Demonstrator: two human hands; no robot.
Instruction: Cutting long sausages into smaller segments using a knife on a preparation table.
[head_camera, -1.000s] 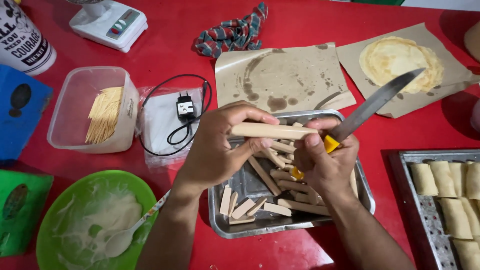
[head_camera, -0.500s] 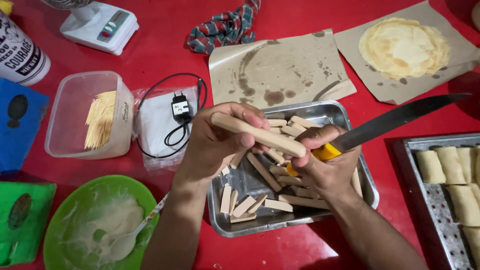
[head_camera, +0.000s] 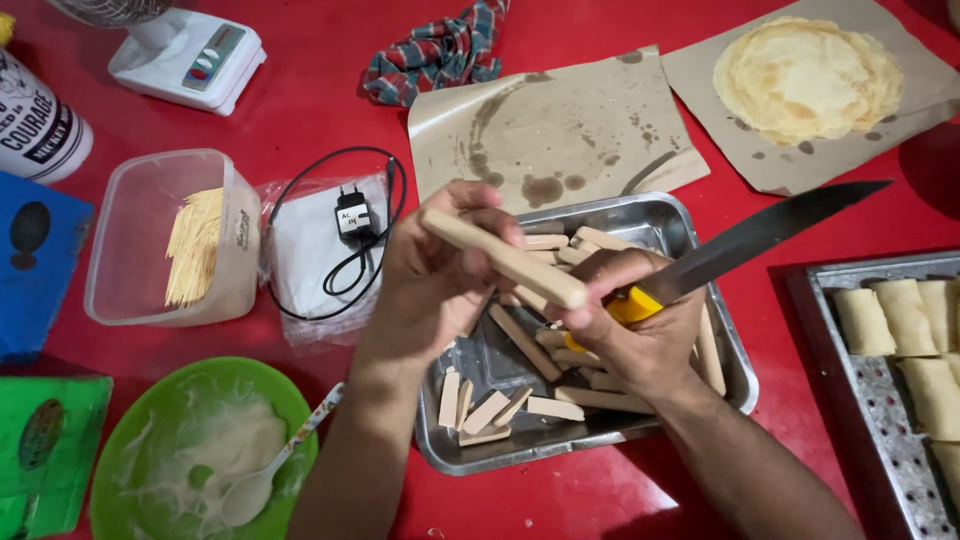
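Since the earlier frames, the pale stick (head_camera: 503, 258) has tipped from level to a slant, its far end now up toward ten o'clock, and the knife (head_camera: 770, 232) has swung its blade down from steep to nearly flat, pointing out to two o'clock. The left hand (head_camera: 435, 280) has its grip clamped on the upper half of that stick, fingers wrapped over it. The right hand (head_camera: 630, 335) is closed round the knife's yellow handle, and its thumb and fingertips also pinch the stick's lower end. Both hover over the steel tray (head_camera: 700, 240), where cut strips (head_camera: 525, 345) lie heaped at the middle and short offcuts sit at seven o'clock.

On the red desk (head_camera: 320, 70), at nine o'clock of the tray, a plug and cable (head_camera: 352, 225) rest on a plastic bag beside a clear tub of toothpicks (head_camera: 192, 245); a green bowl of white paste (head_camera: 205, 455) sits at eight o'clock. A thin round pancake (head_camera: 808, 78) lies on brown paper at one o'clock, and rolled pieces (head_camera: 905, 320) fill a second tray at three o'clock.

Risk, as I judge it: the right hand does two jobs at once, so the handle could twist and bring the edge toward the left fingers, or the stick could slip and drop into the heap.
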